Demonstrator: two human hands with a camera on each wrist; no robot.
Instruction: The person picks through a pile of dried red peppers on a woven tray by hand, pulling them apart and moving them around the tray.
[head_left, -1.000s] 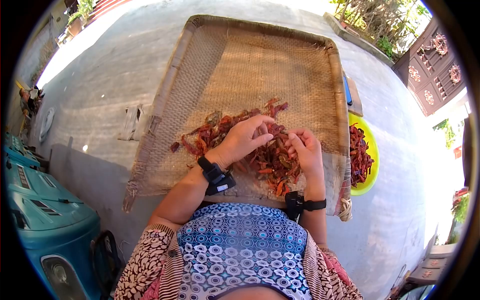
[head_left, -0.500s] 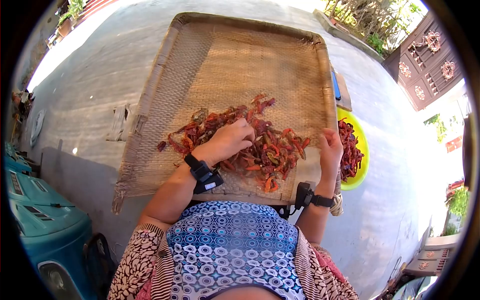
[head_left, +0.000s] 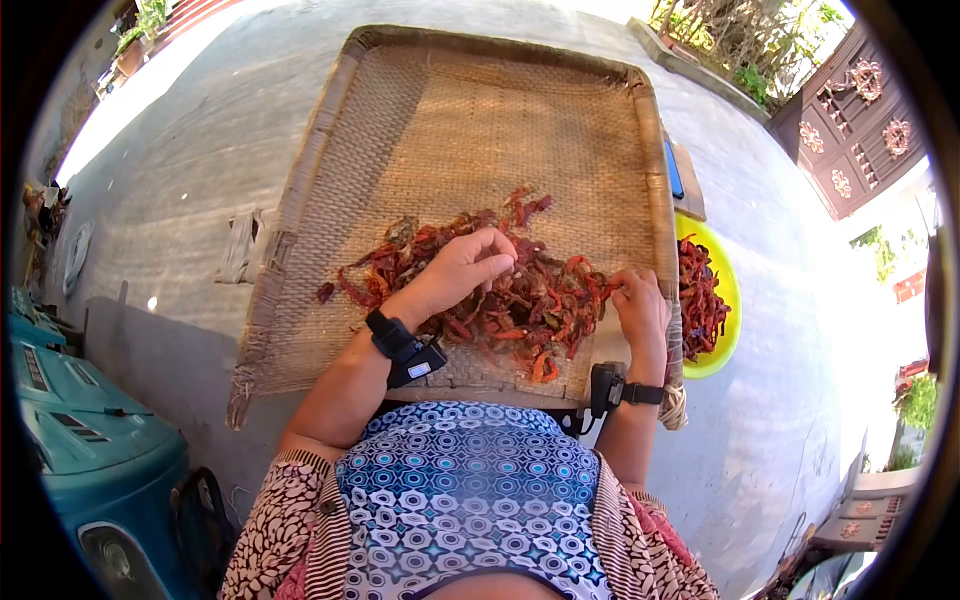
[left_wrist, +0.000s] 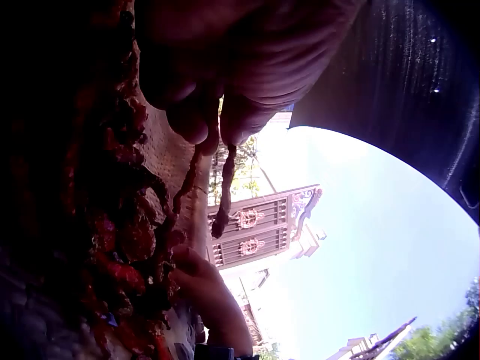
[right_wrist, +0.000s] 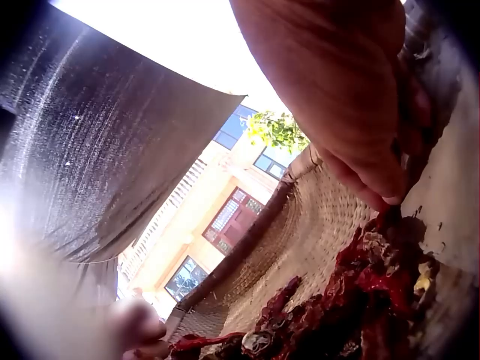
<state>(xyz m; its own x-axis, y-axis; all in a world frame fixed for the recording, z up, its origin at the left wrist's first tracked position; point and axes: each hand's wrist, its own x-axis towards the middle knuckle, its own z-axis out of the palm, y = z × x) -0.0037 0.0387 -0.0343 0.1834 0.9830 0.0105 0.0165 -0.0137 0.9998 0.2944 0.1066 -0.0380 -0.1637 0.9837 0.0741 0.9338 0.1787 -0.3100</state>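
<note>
tray [head_left: 450, 110]: on the ground, before the person
chillies [head_left: 500, 290]: heaped on the tray's near part
bowl [head_left: 728, 300]: right of the tray
bins [head_left: 90, 420]: left of the person

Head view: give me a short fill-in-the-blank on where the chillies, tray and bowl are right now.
1. The pile of dried red chillies lies on a woven ____.
2. The left hand pinches a thin chilli ____ between its fingertips.
3. The bowl by the tray's right edge is ____ in colour.
4. The right hand rests at the pile's ____ edge.

Missing words: tray; strip; yellow-green; right
</note>
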